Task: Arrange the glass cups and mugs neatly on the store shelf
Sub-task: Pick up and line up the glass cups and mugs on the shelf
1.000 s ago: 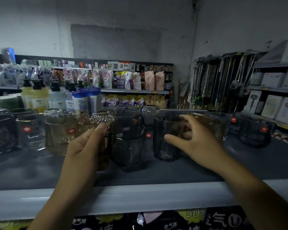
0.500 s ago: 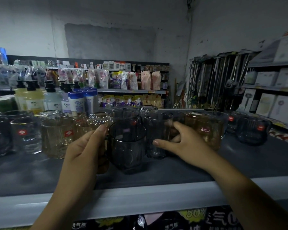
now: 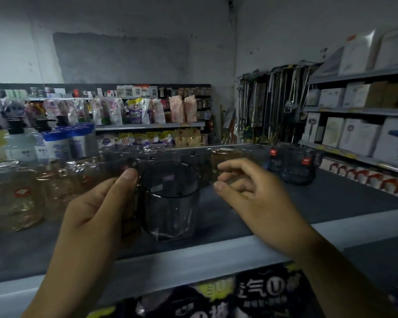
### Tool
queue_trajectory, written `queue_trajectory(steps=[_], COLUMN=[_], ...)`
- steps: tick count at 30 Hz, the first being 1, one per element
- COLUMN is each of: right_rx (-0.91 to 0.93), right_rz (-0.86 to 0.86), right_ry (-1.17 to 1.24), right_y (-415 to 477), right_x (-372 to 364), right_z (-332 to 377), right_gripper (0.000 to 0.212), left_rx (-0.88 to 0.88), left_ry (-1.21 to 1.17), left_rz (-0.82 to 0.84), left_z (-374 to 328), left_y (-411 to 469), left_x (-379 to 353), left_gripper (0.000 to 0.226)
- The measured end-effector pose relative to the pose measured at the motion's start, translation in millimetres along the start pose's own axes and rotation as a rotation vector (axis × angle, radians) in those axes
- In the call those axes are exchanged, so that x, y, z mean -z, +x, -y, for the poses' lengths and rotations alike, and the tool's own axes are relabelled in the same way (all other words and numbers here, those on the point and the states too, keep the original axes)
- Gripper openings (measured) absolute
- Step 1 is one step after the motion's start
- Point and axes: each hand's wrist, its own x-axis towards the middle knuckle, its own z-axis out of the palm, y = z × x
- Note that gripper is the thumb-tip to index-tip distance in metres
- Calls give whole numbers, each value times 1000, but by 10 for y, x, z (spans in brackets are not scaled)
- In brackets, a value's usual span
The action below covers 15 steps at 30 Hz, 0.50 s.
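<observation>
The dark grey store shelf [image 3: 331, 203] with a pale front edge carries a blurred row of glassware along its back edge. Towards its left end stand amber ribbed glass cups [image 3: 14, 198] with red labels, close together. The left hand [image 3: 97, 212] grips a smoky grey glass mug [image 3: 170, 203] by its left side, thumb [image 3: 128, 177] pressed at the rim; the mug stands upright near the middle of the front edge. The right hand [image 3: 260, 200] hovers just to the right of the mug, fingers loosely curled with a narrow gap to the thumb and nothing plainly held. Behind its fingertips is an amber glass tumbler [image 3: 223, 157]. Further right, near the back edge, stand dark glass mugs [image 3: 296, 168] with red labels.
</observation>
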Motion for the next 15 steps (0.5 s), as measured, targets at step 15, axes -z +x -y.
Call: queue_trajectory(steps=[15], right_rx=[53], right_rz=[132], right_ry=[-171], right_y=[-413], right_x=[2238], right_z=[-986], right_gripper=[88], left_rx=[-10], left_ry=[-234], left_rz=[-45], left_z=[19], left_y=[-938], left_x=[-3546], left_gripper=[45])
